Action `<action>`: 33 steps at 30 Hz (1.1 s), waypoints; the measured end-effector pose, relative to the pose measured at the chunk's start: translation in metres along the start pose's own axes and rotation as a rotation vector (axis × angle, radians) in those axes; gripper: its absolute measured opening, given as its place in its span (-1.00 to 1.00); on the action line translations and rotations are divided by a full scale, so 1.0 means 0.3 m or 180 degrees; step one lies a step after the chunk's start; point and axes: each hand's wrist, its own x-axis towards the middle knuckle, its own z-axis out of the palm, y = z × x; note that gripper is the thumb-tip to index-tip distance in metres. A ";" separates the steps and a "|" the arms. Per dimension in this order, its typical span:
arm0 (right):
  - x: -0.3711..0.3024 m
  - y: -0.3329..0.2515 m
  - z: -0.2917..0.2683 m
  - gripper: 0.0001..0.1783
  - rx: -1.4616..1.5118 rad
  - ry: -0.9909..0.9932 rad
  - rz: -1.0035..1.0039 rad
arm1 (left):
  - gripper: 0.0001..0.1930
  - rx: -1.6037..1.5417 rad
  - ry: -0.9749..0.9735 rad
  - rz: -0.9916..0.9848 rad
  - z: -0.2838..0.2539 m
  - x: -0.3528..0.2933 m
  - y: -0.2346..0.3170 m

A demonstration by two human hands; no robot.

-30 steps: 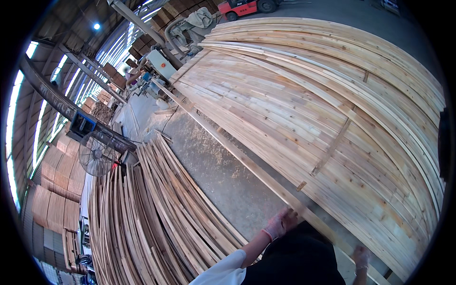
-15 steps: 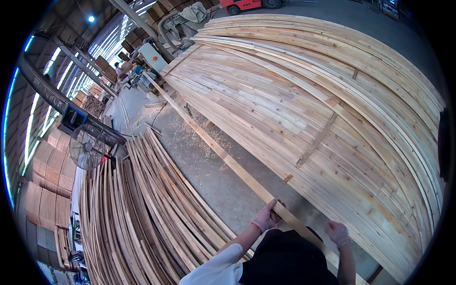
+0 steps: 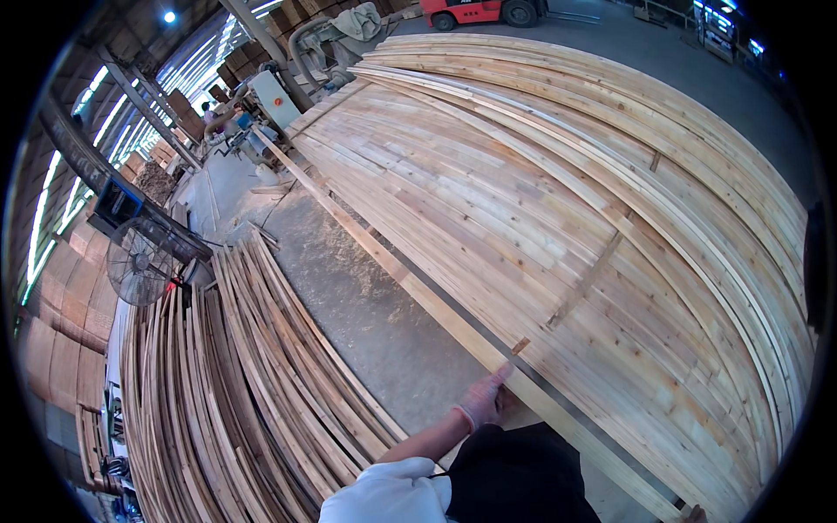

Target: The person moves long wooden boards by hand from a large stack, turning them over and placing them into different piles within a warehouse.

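A long, narrow wooden board (image 3: 436, 305) runs diagonally from a machine at the far left to the lower right. My left hand (image 3: 485, 399), in a thin pale glove, grips it near its closer end, thumb along the top. At the bottom edge, by the board's near end, only a small part of my right hand (image 3: 694, 515) shows; its fingers are mostly out of sight. Just right of the board lies a wide, flat stack of pale planks (image 3: 471, 205), with a small wood block (image 3: 520, 346) protruding from its side.
To the left lies a pile of long wooden strips (image 3: 248, 375), with a standing fan (image 3: 139, 263) behind. Sawdust (image 3: 349, 248) covers some floor. A machine cabinet (image 3: 276, 100) and another person (image 3: 208, 115) are far left; a red forklift (image 3: 479, 12) stands at the back.
The board's near part has shifted right, closer to the plank stack. My left hand still grips it. My right hand has moved down and right, nearly out of view.
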 end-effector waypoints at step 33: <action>0.862 -2.114 -1.174 -0.49 0.3286 -0.1203 -0.1942 | -0.62 0.5021 -0.3186 0.1615 -0.671 0.538 0.031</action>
